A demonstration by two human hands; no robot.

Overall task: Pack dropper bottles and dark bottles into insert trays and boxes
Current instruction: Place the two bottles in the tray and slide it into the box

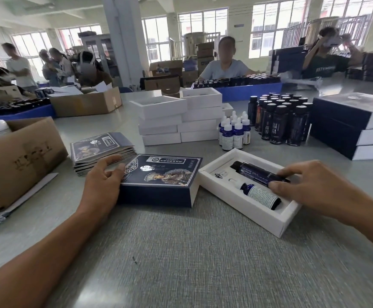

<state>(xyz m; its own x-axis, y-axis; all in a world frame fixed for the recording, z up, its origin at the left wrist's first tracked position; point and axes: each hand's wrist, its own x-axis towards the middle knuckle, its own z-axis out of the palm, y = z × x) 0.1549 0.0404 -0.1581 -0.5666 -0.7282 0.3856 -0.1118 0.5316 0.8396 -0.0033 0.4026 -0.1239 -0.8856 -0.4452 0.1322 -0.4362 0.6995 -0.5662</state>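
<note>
Two bottles in insert tray: one dark bottle, one dropper bottle.

White insert tray; navy box with ornate figure print; black bottle; blue dropper bottle, white label; grey table.

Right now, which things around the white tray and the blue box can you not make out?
Head view only:
- Base of the dark bottle: covered by the right hand.
- Left edge of the blue box: hidden under the left hand.
- Print on the dropper bottle label: too small to read.
- Contents of the cardboard box at left: cut off by the frame edge.
</note>
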